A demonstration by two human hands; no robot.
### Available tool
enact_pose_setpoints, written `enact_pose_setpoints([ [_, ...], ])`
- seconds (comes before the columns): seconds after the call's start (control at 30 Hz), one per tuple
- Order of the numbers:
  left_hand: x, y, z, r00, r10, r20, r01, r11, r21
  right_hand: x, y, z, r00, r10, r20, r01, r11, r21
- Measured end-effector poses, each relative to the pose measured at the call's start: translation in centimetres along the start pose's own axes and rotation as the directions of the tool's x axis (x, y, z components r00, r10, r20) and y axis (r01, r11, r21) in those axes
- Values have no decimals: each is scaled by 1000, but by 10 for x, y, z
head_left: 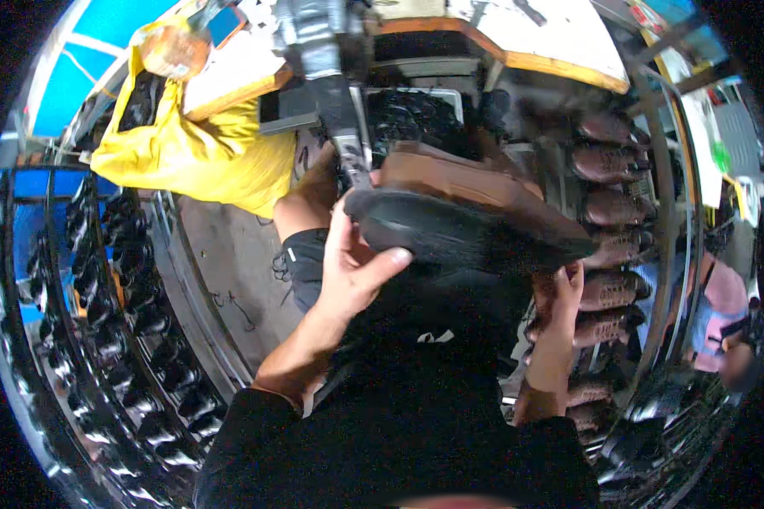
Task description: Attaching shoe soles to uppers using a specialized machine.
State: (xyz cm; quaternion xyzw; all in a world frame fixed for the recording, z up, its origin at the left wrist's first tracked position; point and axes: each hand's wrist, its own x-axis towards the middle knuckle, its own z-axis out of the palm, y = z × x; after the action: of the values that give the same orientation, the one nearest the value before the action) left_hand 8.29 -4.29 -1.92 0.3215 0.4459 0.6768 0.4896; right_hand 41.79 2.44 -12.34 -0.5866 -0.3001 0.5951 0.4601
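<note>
From where I stand, the trouble I'd expect comes from how near the shoe is to the dark machine arm. The shoe's closer end is right by the lower end of that arm, perhaps touching it; I can't tell. A small twist of the wrist could knock the brown upper against the metal and scuff it, or catch the rim of the black sole. An uneven hold could also let the far end dip, since the shoe is up in the air, supported at its ends.

As for the grip, the left hand is closed on the end just below the arm, thumb laid along the sole's edge. The right hand is at the other end, well to the right of the arm, fingertips up against the sole's rim; shadow hides whether they really pinch it. So the shoe spans between the two hands, to the right of the arm's foot, sole turned toward the wearer, brown upper on the side away from them.
</note>
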Motion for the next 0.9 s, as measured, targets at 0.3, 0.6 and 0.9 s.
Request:
enact_pose_setpoints([
  [0.3, 13, -2, 1, 978, 174, 115, -170, 984, -43, 49, -61, 20, 919, -278, 280, 176, 924, 340],
  [0.6, 18, 0, -5, 978, -41, -207, -51, 906, -421, 55, -157, 80, 878, -406, 253, 432, 900, -53],
  [0.9, 19, 11, -67, 934, 139, -330, -257, 901, -349, 21, -142, 159, 732, -432, 527, 604, 770, -206],
])
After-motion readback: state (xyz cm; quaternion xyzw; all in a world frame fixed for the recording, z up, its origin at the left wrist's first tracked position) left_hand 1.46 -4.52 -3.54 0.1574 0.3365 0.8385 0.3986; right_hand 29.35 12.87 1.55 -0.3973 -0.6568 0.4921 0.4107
